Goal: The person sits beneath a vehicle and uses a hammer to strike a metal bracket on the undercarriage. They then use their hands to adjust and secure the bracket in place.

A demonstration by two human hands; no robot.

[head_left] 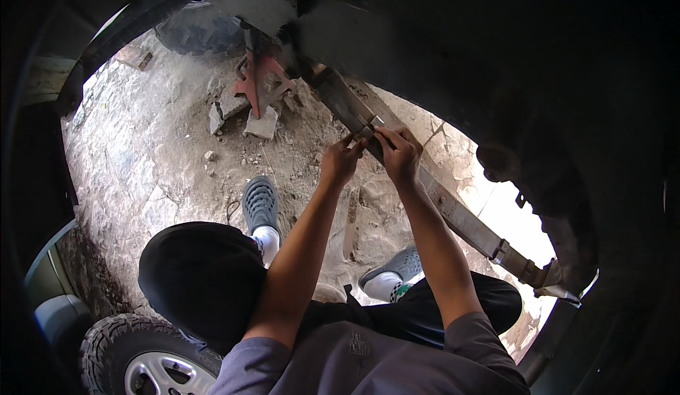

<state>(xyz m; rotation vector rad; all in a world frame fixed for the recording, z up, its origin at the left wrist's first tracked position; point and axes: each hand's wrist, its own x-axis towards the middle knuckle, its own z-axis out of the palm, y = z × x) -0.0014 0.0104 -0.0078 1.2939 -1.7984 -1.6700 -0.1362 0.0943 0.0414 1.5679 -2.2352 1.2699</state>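
Note:
A long rusty leaf spring [460, 218] runs diagonally from upper middle to lower right under a dark vehicle body. A small metal clip [366, 130] sits across the spring. My left hand [340, 161] pinches the clip's near edge with its fingertips. My right hand [399, 155] is curled over the spring right beside the clip, with its thumb and fingers pressing on it. Both forearms reach up from the lower edge.
A red jack stand [258, 83] stands on stone blocks [262, 124] under the spring's far end. Rocky dirt ground [149, 154] lies below. One tyre [200, 30] is at the top, and a wheel [142, 363] is at lower left. My grey shoes [260, 202] and black-clad knee [202, 274] are below.

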